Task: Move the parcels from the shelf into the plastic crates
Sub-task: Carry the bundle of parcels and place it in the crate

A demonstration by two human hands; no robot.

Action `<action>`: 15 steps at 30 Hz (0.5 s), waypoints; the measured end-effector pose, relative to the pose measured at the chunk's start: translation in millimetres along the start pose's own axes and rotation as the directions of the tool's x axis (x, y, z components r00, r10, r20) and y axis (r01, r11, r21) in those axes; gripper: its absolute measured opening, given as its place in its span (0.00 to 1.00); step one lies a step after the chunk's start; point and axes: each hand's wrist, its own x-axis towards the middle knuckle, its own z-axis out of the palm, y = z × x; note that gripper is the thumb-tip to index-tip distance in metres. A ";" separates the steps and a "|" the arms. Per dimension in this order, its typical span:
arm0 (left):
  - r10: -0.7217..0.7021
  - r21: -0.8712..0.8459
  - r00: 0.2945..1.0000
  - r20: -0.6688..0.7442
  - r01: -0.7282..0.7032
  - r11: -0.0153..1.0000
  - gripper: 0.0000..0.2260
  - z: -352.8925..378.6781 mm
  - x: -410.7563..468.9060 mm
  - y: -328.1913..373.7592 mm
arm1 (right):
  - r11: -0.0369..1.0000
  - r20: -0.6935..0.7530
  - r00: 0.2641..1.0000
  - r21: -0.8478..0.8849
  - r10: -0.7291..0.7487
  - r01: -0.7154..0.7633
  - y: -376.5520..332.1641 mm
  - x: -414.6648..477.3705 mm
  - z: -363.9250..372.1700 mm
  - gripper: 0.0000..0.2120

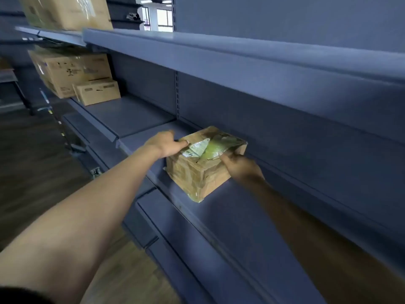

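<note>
A small brown cardboard parcel, wrapped in clear tape with a white and green label on top, rests on the middle blue-grey shelf. My left hand grips its left top edge, thumb on the label. My right hand holds its right side, thumb on the top. Both arms reach forward to it. No plastic crate is in view.
Further left on the same shelf level stand a large cardboard box and a small one in front of it. Another carton sits on the upper shelf, which overhangs the parcel. Wooden floor lies to the left.
</note>
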 end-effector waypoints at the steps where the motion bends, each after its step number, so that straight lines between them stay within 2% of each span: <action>1: 0.000 -0.005 1.000 0.017 0.000 1.000 0.34 0.6 3.3 0.6 | 1.000 0.010 1.000 -0.003 0.006 -0.006 -3.2 0.1 1.5 0.24; 4: 0.004 -0.015 0.998 0.063 -0.003 1.000 0.32 2.0 11.5 2.0 | 0.994 -0.005 0.998 0.094 0.059 -0.059 -7.6 2.8 4.7 0.26; 7: 0.021 -0.034 0.995 0.102 -0.018 0.999 0.23 4.9 20.0 0.8 | 0.978 -0.012 0.995 0.184 0.101 -0.097 -10.4 6.5 10.5 0.27; 10: 0.034 -0.127 0.996 0.078 -0.024 0.992 0.17 6.8 23.7 -3.8 | 0.957 -0.026 0.995 0.276 0.100 -0.089 -11.5 10.9 16.5 0.26; 15: 0.007 -0.320 0.999 -0.046 -0.021 0.947 0.17 5.9 18.3 -19.6 | 0.921 -0.093 0.995 0.388 0.043 -0.004 -30.5 21.7 24.9 0.21</action>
